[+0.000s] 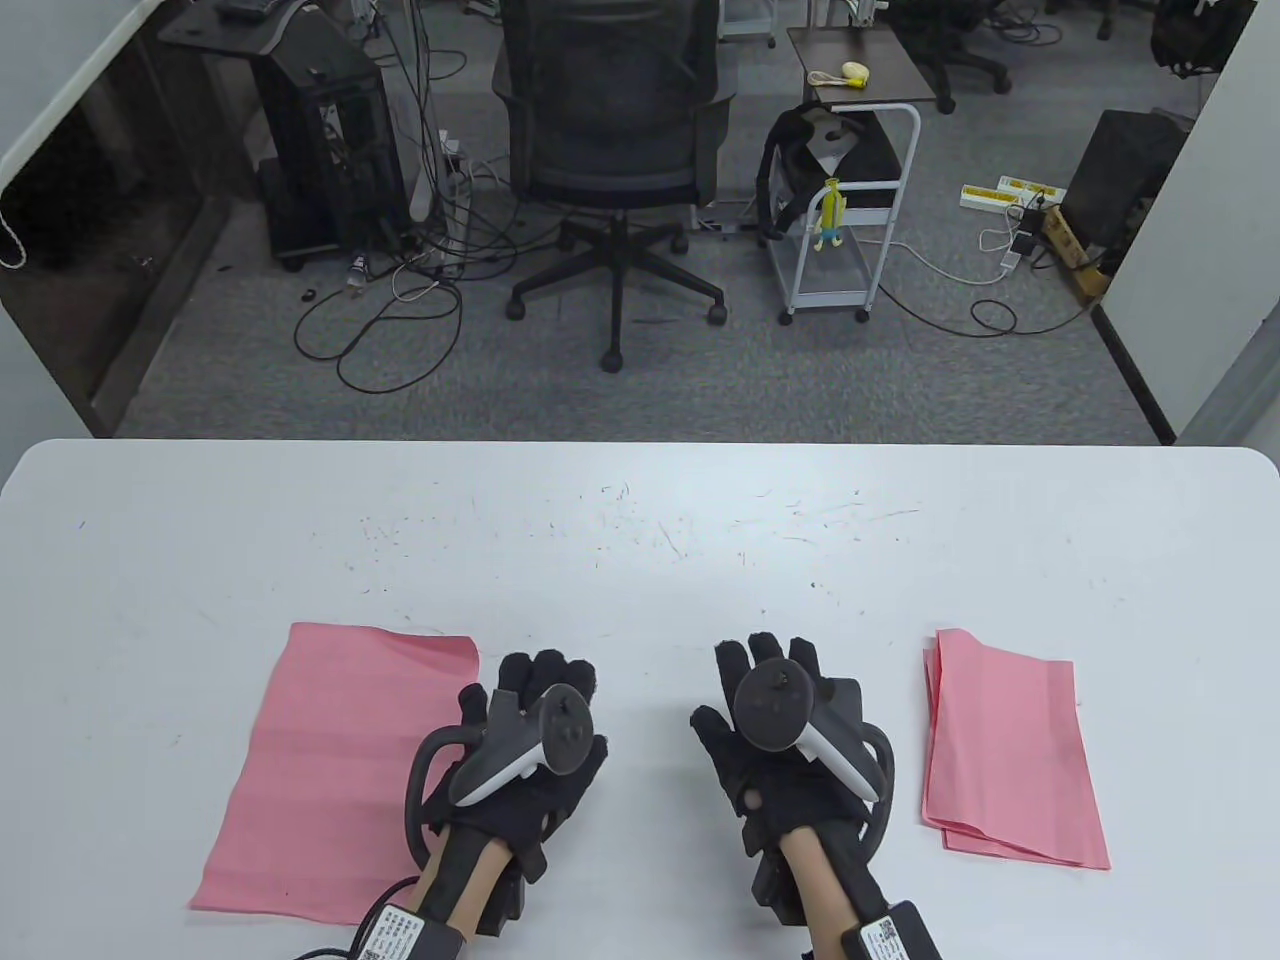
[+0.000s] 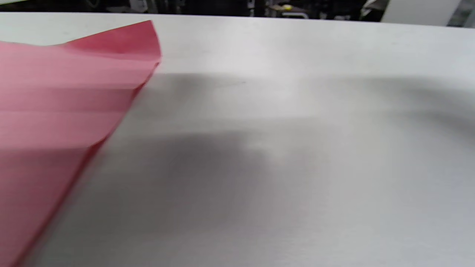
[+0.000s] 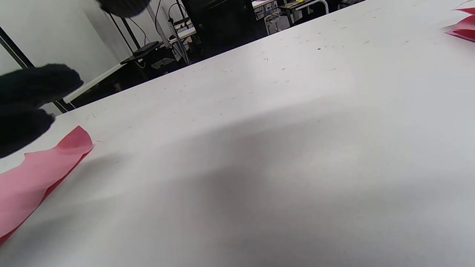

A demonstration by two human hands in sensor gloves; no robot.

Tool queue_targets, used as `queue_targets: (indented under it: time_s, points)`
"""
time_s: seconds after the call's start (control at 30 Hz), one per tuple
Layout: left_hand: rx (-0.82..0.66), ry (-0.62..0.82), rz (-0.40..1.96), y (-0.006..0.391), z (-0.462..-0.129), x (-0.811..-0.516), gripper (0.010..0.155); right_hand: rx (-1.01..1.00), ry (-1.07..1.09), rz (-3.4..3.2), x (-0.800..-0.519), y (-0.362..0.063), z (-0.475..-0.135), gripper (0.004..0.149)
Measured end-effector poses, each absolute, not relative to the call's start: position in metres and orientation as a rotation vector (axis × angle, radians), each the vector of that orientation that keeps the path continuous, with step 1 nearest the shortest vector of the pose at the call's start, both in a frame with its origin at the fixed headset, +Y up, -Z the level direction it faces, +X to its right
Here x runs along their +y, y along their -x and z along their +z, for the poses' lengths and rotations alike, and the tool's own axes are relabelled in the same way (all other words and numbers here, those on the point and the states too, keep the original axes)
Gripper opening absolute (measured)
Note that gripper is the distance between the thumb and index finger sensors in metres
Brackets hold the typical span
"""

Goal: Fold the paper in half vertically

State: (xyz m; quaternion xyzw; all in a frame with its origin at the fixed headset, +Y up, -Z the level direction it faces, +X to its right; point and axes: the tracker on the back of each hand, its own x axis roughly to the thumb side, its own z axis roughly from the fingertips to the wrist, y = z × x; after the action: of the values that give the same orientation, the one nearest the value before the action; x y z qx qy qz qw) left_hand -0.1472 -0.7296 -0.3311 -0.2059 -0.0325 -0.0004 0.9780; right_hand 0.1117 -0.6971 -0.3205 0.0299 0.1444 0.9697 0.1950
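A table (image 1: 640, 520) spans the near half of the table view. On it, toward the left near edge, lies an unfolded sheet of paper (image 1: 330, 770), its far right corner lifted slightly off the surface. The left hand (image 1: 520, 750) sits just beside the sheet's right edge, overlapping it. The right hand (image 1: 790, 740) is near the middle, apart from the left hand. Well to its right lies a stack of folded papers (image 1: 1010, 750). Behind the table, on the floor, stands an office chair (image 1: 615, 150), with a wheeled cart (image 1: 845, 210) to its right.
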Motion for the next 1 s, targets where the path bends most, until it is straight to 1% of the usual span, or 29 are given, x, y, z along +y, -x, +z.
queue_targets:
  time_s: [0.17, 0.23, 0.37, 0.43, 0.57, 0.73, 1.0]
  points:
    - [0.121, 0.488, -0.048, 0.203, -0.346, -0.729, 0.078, 0.386, -0.086, 2.685, -0.693, -0.119, -0.319, 0.071]
    - [0.194, 0.526, -0.029, 0.227, -0.349, -0.731, 0.078, 0.382, -0.085, 2.674, -0.692, -0.121, -0.32, 0.071]
    - [0.329, 0.639, 0.012, 0.271, -0.35, -0.743, 0.08, 0.389, -0.088, 2.657, -0.693, -0.123, -0.32, 0.071]
    - [0.37, 0.704, 0.019, 0.284, -0.349, -0.75, 0.081, 0.392, -0.09, 2.655, -0.693, -0.123, -0.32, 0.071]
    - [0.411, 0.804, 0.057, 0.303, -0.344, -0.767, 0.083, 0.397, -0.093, 2.649, -0.693, -0.124, -0.319, 0.071]
    - [0.427, 0.862, 0.109, 0.312, -0.339, -0.788, 0.085, 0.392, -0.091, 2.639, -0.693, -0.126, -0.319, 0.071]
    - [0.426, 0.853, 0.116, 0.308, -0.339, -0.789, 0.084, 0.406, -0.082, 2.63, -0.694, -0.128, -0.32, 0.071]
